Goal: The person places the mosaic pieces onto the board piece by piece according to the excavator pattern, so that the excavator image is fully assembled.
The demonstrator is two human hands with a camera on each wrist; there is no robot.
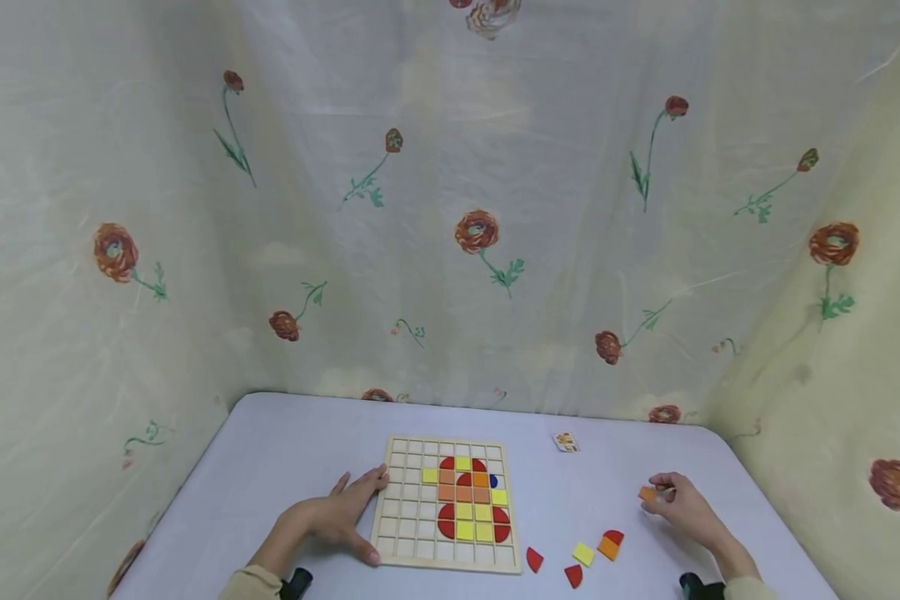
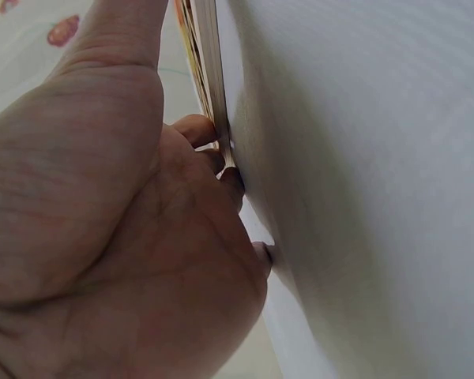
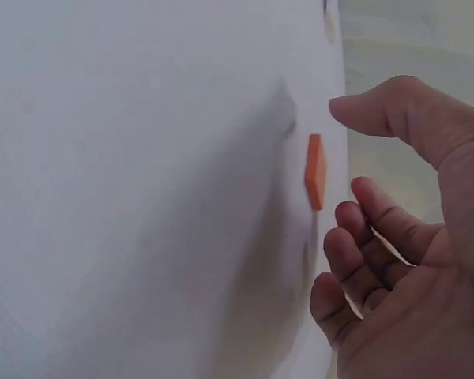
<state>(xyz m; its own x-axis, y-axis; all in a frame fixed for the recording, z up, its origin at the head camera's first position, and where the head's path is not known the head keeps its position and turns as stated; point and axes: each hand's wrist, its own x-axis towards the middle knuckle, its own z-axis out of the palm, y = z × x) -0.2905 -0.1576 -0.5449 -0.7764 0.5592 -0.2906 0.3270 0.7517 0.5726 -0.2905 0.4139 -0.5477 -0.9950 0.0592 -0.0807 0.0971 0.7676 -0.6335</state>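
Observation:
A wooden grid board point(image 1: 420, 567) holds red rounded tiles, yellow and orange squares and a small blue piece. My left hand point(image 1: 342, 510) is spread along the board's left side, thumb near the lower corner and fingertips at the edge. In the left wrist view the fingers point(image 2: 196, 129) of that hand touch the board's side point(image 2: 211, 71). To the right, my right hand point(image 1: 684, 504) hovers close over an orange square tile point(image 1: 647, 494). The right wrist view shows this tile point(image 3: 315, 172) on the table, with thumb and fingers point(image 3: 347, 257) apart around it.
Between board and right hand lie loose tiles: a yellow square point(image 1: 583, 553), an orange square point(image 1: 608, 547) against a red quarter point(image 1: 613, 536), and two more red quarters, one near the board point(image 1: 534, 559). A small printed card point(image 1: 566, 442) lies farther back. Flowered curtain point(image 1: 450, 333) surrounds the white table point(image 1: 300, 425).

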